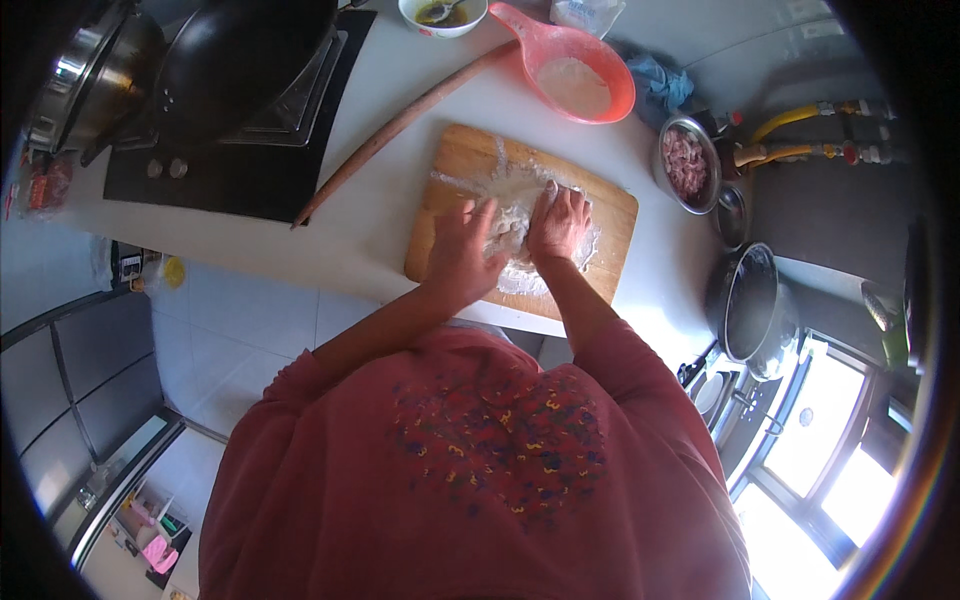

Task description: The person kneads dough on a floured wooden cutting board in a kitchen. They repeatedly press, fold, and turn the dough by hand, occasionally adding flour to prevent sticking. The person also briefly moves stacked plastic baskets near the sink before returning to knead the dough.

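Observation:
A lump of dough point(510, 229) lies on a floured wooden cutting board point(442, 180) in front of me. My left hand point(463, 244) is at the dough's left side, fingers apart and pointing away from me; whether it touches the dough is unclear. At the dough's right edge, my right hand point(559, 223) rests palm down, with flour on its fingers. Its palm is hidden. Loose flour point(525, 283) surrounds the dough. Beyond the board lie a long wooden rolling pin point(405, 120) and a red plastic scoop point(585, 79) of flour.
A black wok point(240, 67) stands on the gas hob point(217, 180) at left. A bowl point(442, 16) with a spoon in oily liquid is at the back. On the right are a metal bowl of sliced meat point(686, 163) and a dark pan point(750, 300).

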